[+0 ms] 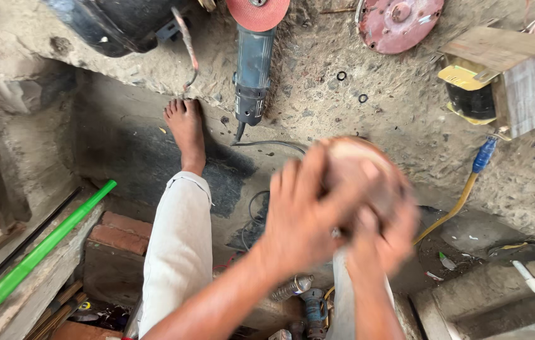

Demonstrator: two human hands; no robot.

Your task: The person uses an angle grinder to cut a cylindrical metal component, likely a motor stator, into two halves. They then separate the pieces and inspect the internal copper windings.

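Your two hands meet near the middle of the view, both blurred. Your left hand (299,217) wraps over the near left side of a round brownish object (359,170), its fingers spread and curled against the surface. Your right hand (384,236) cups the same object from below and to the right, fingers closed around its underside. The object is held in the air above your lap, between the two palms; the blur hides what it is made of and its exact shape.

Beyond your hands, on the rough concrete floor (318,94), an angle grinder (253,63) lies with its red disc at the far end and its cable trailing toward you. To its right sits a round reddish metal plate (399,22), and further right a transformer (500,79) with yellow tape around its winding. Two small black rings (352,87) lie on the floor between the grinder and the transformer. A yellow hose with a blue fitting (469,182) runs past your right hand.

Your left leg in pale trousers (179,245) stretches away from you, bare foot (185,129) resting on the step. At the near left a green-handled broom (41,252) lies slantwise beside some bricks (119,233).
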